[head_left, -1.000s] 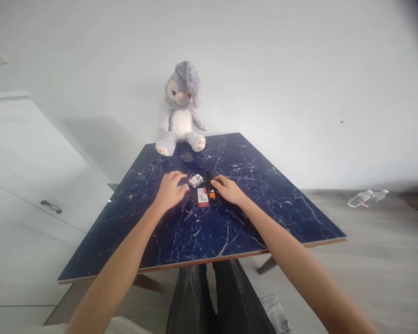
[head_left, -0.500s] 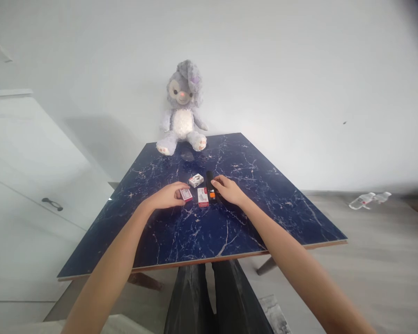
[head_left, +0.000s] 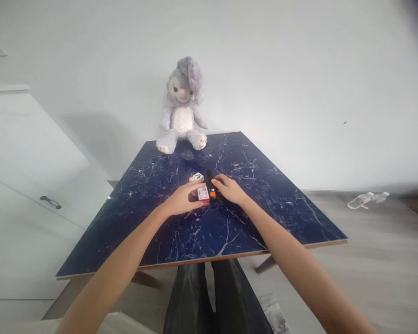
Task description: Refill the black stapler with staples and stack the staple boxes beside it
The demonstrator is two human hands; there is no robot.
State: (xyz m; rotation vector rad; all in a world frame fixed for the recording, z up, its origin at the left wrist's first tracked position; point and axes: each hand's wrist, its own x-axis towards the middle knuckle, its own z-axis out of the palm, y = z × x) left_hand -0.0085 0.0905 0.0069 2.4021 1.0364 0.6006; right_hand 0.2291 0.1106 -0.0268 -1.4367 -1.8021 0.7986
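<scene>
My left hand (head_left: 185, 198) is closed on a small red-and-white box (head_left: 203, 193), thumb at its near side and fingers at its far side. This box sits over the second red-and-white box, which is mostly covered; whether the two touch I cannot tell. Just behind is a white box (head_left: 196, 177) with a black picture on it, partly hidden by my left fingers. My right hand (head_left: 229, 189) grips a black stapler (head_left: 209, 178) with an orange part, thumb on top. The stapler lies lengthwise, right beside the boxes.
All of this lies on a dark blue marbled table (head_left: 226, 232). A grey plush rabbit (head_left: 183, 109) sits at the table's back edge against the wall. To the left stands a white cabinet (head_left: 28, 185); clear plastic bottles (head_left: 364, 200) lie on the floor at the right.
My left hand has moved right, carrying the red-and-white box from the left side to over the second one. My right hand stays on the stapler.
</scene>
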